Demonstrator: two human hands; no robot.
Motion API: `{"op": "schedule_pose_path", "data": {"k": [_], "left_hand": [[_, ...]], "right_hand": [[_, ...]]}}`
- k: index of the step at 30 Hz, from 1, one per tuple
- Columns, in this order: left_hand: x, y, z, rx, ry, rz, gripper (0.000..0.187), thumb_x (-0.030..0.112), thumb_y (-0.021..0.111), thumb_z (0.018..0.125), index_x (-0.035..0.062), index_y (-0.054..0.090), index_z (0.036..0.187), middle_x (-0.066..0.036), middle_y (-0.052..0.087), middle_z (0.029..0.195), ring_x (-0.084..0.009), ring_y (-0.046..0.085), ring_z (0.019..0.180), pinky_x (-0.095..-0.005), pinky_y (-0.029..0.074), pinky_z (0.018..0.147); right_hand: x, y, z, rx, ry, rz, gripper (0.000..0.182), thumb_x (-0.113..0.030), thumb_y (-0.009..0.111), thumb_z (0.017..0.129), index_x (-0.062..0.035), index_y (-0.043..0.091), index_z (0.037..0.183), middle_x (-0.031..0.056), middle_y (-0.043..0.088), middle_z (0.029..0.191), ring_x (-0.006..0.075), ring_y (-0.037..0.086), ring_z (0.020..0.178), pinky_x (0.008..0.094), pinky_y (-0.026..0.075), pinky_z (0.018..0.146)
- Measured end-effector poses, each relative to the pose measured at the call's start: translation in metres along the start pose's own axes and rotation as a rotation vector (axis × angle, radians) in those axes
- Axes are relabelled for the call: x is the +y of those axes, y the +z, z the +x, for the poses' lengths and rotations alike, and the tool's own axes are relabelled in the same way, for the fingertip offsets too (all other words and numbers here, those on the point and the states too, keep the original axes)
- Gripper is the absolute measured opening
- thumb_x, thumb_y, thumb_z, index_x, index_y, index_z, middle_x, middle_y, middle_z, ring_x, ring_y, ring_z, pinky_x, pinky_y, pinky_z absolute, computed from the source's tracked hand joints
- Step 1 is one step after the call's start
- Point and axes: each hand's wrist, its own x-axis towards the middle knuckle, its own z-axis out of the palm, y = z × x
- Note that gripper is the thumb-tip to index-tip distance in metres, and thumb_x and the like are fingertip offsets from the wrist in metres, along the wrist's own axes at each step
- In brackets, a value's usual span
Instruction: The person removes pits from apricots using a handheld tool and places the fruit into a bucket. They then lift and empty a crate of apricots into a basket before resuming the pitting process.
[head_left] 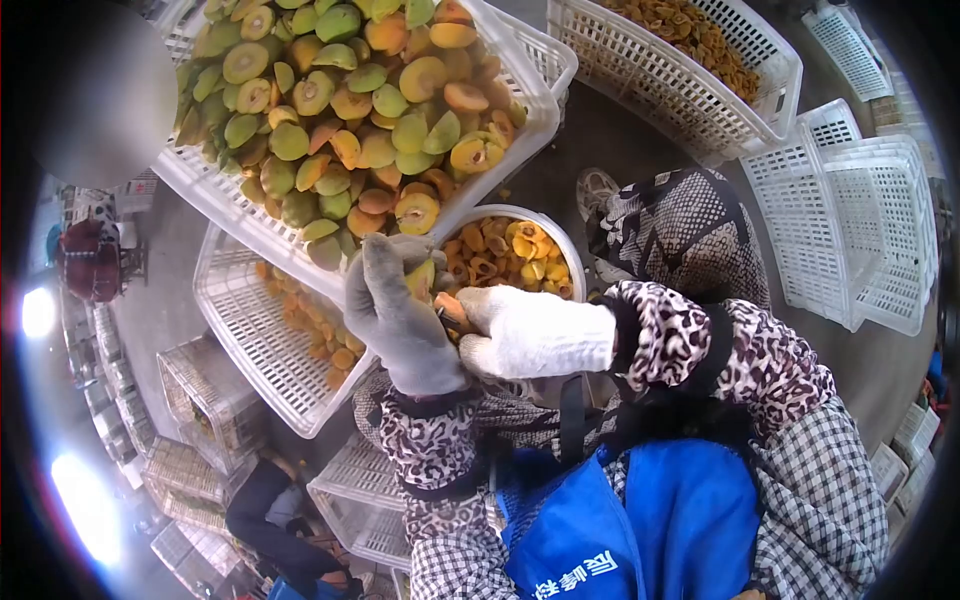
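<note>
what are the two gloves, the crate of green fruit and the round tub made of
Right glove: likely knitted cotton, matte white, judging by its fuzzy surface.
Left glove: matte grey, probably fabric from its soft creases; any coating unclear.
Crate: apparently moulded plastic, pale, with regular slots.
Round tub: probably plastic, given its smooth pale rim.

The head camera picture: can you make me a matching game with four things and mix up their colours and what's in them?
Things:
1. Left hand
2. Right hand
3. Round bucket
4. Garment with white lettering

Clues:
A. Gloved in white
B. Blue
C. Gloved in grey
D. Has orange-yellow fruit pieces in it

Right pairs: 1-C, 2-A, 3-D, 4-B
</note>
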Motion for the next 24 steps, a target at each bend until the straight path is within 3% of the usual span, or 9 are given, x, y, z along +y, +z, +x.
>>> {"op": "schedule_pose_path", "data": {"k": [2, 6, 12, 14, 16, 18, 20, 22, 24], "left_hand": [[-0.003, 0.003, 0.000, -0.062, 0.098, -0.036, 0.038, 0.033, 0.052, 0.097, -0.0005, 0.061, 0.082, -0.010, 0.061, 0.076, -0.0188, 0.059, 0.065, -0.0316, 0.048, 0.060], [-0.009, -0.010, 0.013, -0.224, 0.070, 0.026, 0.033, 0.029, 0.054, 0.096, 0.0003, 0.060, 0.080, -0.010, 0.061, 0.074, -0.0180, 0.058, 0.061, -0.0302, 0.048, 0.057], [-0.010, -0.014, 0.020, -0.326, 0.012, 0.115, 0.034, 0.029, 0.053, 0.096, 0.0013, 0.060, 0.079, -0.009, 0.060, 0.072, -0.0163, 0.057, 0.059, -0.0294, 0.048, 0.056], [-0.004, -0.011, 0.018, -0.273, -0.022, -0.092, 0.030, 0.024, 0.058, 0.094, -0.0017, 0.064, 0.081, -0.007, 0.063, 0.067, -0.0151, 0.059, 0.057, -0.0264, 0.048, 0.056], [-0.008, -0.018, 0.023, -0.294, -0.129, -0.207, 0.029, 0.027, 0.059, 0.092, 0.0024, 0.061, 0.076, -0.007, 0.061, 0.066, -0.0166, 0.059, 0.055, -0.0274, 0.048, 0.054], [0.000, -0.016, 0.011, -0.299, -0.490, -0.583, 0.031, 0.031, 0.061, 0.091, 0.0096, 0.056, 0.069, -0.007, 0.060, 0.066, -0.0184, 0.059, 0.055, -0.0288, 0.049, 0.053], [0.006, -0.016, 0.004, -0.230, -0.481, -0.574, 0.029, 0.032, 0.062, 0.090, 0.0122, 0.054, 0.071, -0.004, 0.059, 0.068, -0.0175, 0.059, 0.059, -0.0288, 0.050, 0.054], [0.013, -0.018, 0.002, -0.114, -0.502, -0.544, 0.025, 0.032, 0.064, 0.090, 0.0176, 0.051, 0.074, 0.003, 0.056, 0.072, -0.0157, 0.059, 0.069, -0.0289, 0.053, 0.058], [-0.021, -0.060, 0.041, -0.422, -0.427, -0.898, 0.022, 0.033, 0.061, 0.092, 0.0174, 0.050, 0.080, 0.003, 0.057, 0.074, -0.0155, 0.060, 0.074, -0.0305, 0.054, 0.060]], "right_hand": [[-0.006, -0.008, -0.005, 0.003, -0.117, 0.089, 0.027, -0.021, 0.051, 0.092, 0.0014, 0.058, 0.105, 0.0128, 0.063, 0.078, 0.0245, 0.065, 0.075, 0.0334, 0.052, 0.068], [-0.008, -0.027, 0.001, -0.377, 0.341, 0.543, 0.020, -0.021, 0.057, 0.084, -0.0013, 0.059, 0.088, 0.0069, 0.057, 0.065, 0.0155, 0.054, 0.046, 0.0284, 0.045, 0.040], [-0.001, -0.020, 0.006, -0.362, 0.361, 0.680, 0.015, -0.018, 0.055, 0.086, -0.0036, 0.057, 0.084, 0.0028, 0.053, 0.063, 0.0118, 0.049, 0.045, 0.0247, 0.041, 0.038], [0.002, -0.023, 0.009, -0.556, 0.457, 1.054, 0.011, -0.015, 0.055, 0.087, -0.0050, 0.054, 0.081, 0.0007, 0.050, 0.062, 0.0089, 0.045, 0.044, 0.0219, 0.037, 0.036], [0.000, -0.020, 0.003, -0.502, 0.420, 0.977, 0.010, -0.012, 0.054, 0.087, -0.0057, 0.052, 0.079, -0.0004, 0.048, 0.060, 0.0072, 0.043, 0.043, 0.0200, 0.035, 0.035], [0.005, -0.015, 0.004, -0.475, 0.233, 0.822, 0.010, -0.013, 0.055, 0.087, -0.0060, 0.052, 0.080, -0.0003, 0.048, 0.058, 0.0071, 0.044, 0.043, 0.0209, 0.034, 0.035], [0.013, -0.002, 0.015, -0.317, 0.065, 0.482, 0.012, -0.014, 0.053, 0.088, -0.0070, 0.053, 0.079, 0.0026, 0.052, 0.060, 0.0104, 0.050, 0.046, 0.0256, 0.037, 0.038], [0.012, 0.001, 0.013, -0.291, 0.011, 0.413, 0.016, -0.017, 0.052, 0.091, -0.0059, 0.056, 0.081, 0.0025, 0.055, 0.062, 0.0134, 0.052, 0.048, 0.0275, 0.041, 0.043], [0.009, 0.001, 0.004, -0.221, -0.112, -0.125, 0.025, -0.029, 0.056, 0.094, -0.0043, 0.059, 0.095, 0.0121, 0.065, 0.075, 0.0256, 0.065, 0.066, 0.0369, 0.052, 0.062]]}}
